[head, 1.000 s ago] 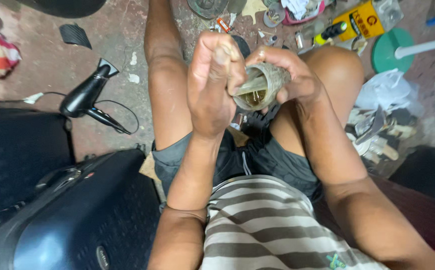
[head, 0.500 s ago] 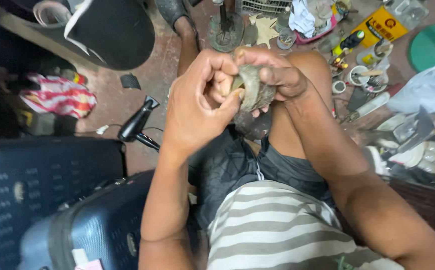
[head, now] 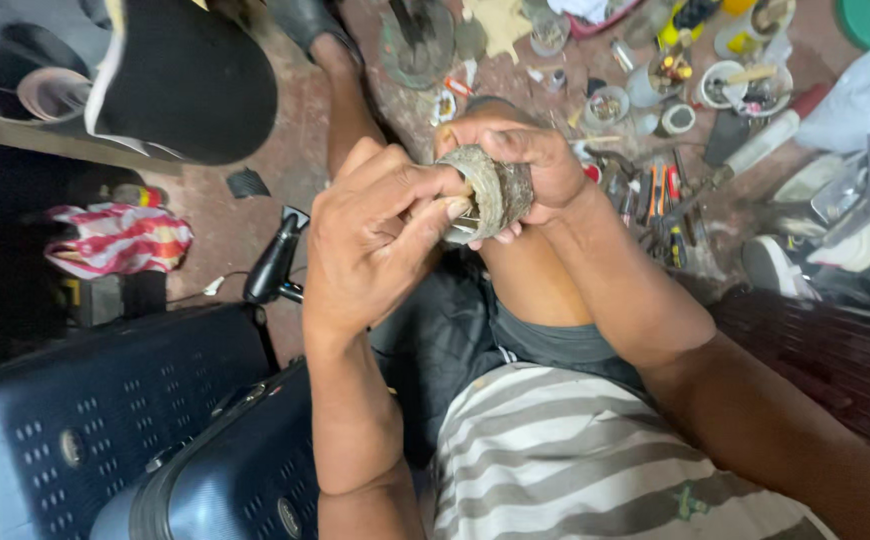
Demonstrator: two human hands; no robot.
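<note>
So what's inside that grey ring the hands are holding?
The left hand has its fingertips pushed into the opening of the grey ring, gripped by the right hand. The fingers cover the inside, so its contents cannot be seen.

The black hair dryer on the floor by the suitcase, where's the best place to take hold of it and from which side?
Probably by the hair dryer's slim handle, the narrow part running toward the dark suitcase where the cord leaves. Come from above, on the open floor side: the suitcase crowds the handle end, and the wide barrel angled away looks too bulky for a firm grip. Both hands are busy now.
</note>
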